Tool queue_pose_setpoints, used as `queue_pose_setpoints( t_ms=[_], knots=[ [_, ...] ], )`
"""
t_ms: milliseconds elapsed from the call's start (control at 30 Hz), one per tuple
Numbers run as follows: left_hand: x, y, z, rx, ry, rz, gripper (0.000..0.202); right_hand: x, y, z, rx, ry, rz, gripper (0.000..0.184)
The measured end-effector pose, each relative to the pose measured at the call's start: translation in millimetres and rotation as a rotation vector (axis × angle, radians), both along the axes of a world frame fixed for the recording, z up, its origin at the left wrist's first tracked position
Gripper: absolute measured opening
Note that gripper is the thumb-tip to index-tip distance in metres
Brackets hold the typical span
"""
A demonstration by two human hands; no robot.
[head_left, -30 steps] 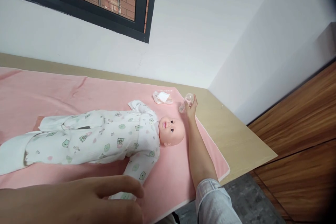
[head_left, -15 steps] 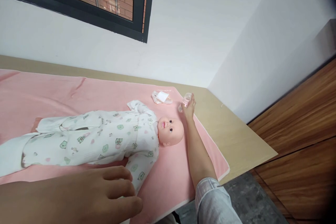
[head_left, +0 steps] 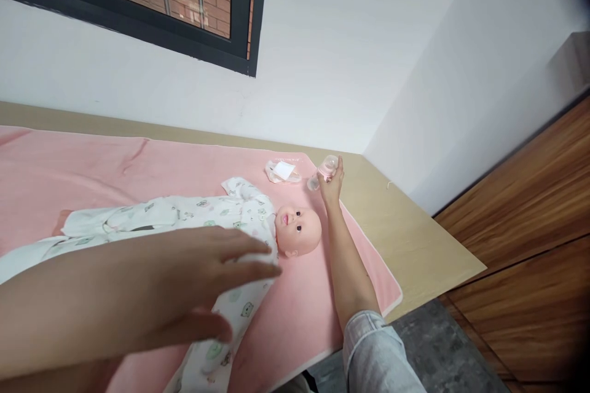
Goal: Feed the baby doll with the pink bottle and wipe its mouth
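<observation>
A baby doll (head_left: 297, 230) in a white printed sleepsuit (head_left: 184, 218) lies on its back on a pink towel (head_left: 92, 166), head to the right. My left hand (head_left: 198, 282) hovers close to the camera over the doll's chest and near arm, fingers stretched out and apart, holding nothing. My right hand (head_left: 330, 183) reaches past the doll's head to the towel's far right corner and is closed round a small clear baby bottle (head_left: 322, 170), lifted and tilted.
A crumpled clear packet with a white pad (head_left: 282, 171) lies on the towel beside the bottle. The towel covers a light wooden tabletop (head_left: 415, 239) set in a white wall corner. A dark-framed window (head_left: 138, 0) is above; a wooden cabinet (head_left: 530, 245) stands to the right.
My left hand has risen from the towel's near edge and moved right over the doll's chest. My right hand has lifted the bottle slightly off the table.
</observation>
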State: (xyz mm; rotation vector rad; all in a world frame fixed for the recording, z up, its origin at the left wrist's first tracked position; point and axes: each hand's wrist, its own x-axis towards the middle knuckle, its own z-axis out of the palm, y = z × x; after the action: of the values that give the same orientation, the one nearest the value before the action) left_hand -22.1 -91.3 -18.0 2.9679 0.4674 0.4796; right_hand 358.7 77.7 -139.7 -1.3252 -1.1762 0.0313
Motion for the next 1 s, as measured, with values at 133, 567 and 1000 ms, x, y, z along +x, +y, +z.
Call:
queue_pose_setpoints(
  t_ms=[133, 567, 1000],
  knots=[
    [9, 37, 16.2, -0.023, 0.025, -0.010, 0.068, -20, -5, 32.0, 0.072, 0.026, 0.156, 0.096],
    [48, 82, 2.1, -0.285, -0.441, 0.412, 0.078, -126, -83, 105.9, 0.044, 0.024, 0.654, 0.098],
    [55, 84, 6.0, -0.181, -0.503, 0.450, 0.068, -171, -105, 98.9, -0.001, 0.153, 0.876, 0.095]
  ],
)
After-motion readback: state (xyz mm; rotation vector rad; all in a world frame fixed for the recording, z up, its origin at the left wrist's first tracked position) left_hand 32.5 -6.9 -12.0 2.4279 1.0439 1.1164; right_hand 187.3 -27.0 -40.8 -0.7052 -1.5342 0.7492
